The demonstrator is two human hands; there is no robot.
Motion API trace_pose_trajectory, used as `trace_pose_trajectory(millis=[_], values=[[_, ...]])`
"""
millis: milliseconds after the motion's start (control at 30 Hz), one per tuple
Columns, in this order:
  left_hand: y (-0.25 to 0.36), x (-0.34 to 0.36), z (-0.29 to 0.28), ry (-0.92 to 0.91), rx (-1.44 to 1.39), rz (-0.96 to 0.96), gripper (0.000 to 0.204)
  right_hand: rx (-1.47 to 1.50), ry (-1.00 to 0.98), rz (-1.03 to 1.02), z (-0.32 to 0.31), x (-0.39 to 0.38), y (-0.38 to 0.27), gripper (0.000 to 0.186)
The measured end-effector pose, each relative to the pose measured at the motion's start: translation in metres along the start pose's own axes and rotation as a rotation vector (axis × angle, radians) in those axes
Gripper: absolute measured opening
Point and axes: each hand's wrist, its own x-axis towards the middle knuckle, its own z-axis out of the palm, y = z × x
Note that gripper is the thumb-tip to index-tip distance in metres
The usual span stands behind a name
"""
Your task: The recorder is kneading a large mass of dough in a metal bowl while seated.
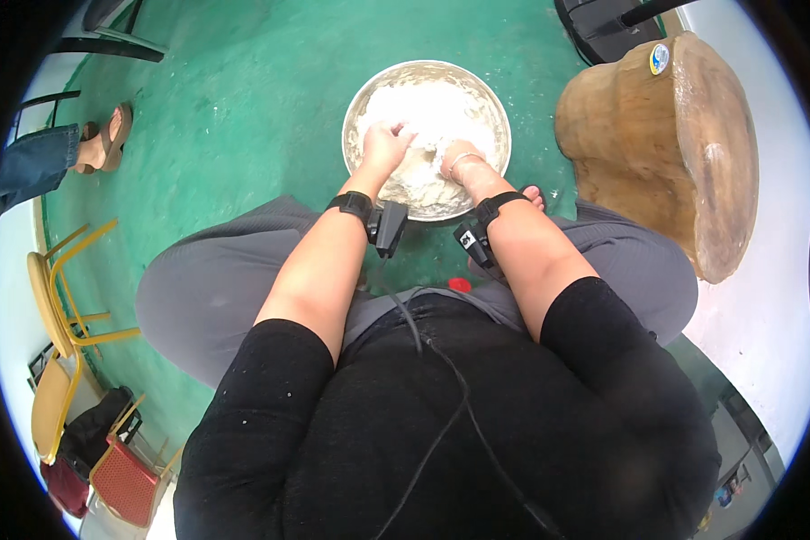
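Note:
A round steel bowl on the floor holds bright white flour with sticky, pale dough in its lower part. My left hand is over the bowl's left half, fingers curled together; whatever they hold is too washed out to make out. My right hand, powdered white, reaches down into the mixture on the right, its fingers hidden there. Both wrists carry black strapped devices, with a cable running from the left one.
A wooden stump stool stands right of the bowl on the green floor, below a black object. At left are another person's sandalled foot, a yellow-framed chair and a red chair. A small red item lies between my legs.

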Motion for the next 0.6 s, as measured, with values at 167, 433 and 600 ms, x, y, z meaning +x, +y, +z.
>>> trace_pose_trajectory(millis=[167, 433, 600], values=[[0.008, -0.011, 0.006, -0.219, -0.697, -0.257, 0.037, 0.119, -0.051, 0.096, -0.009, -0.008, -0.003, 0.033], [0.015, -0.02, 0.001, -0.241, 0.115, -0.046, 0.049, 0.188, -0.001, 0.102, -0.014, -0.018, -0.011, 0.03], [0.035, -0.03, 0.006, -0.295, -0.364, -0.301, 0.054, 0.245, 0.01, 0.078, -0.02, -0.028, -0.008, 0.03]])
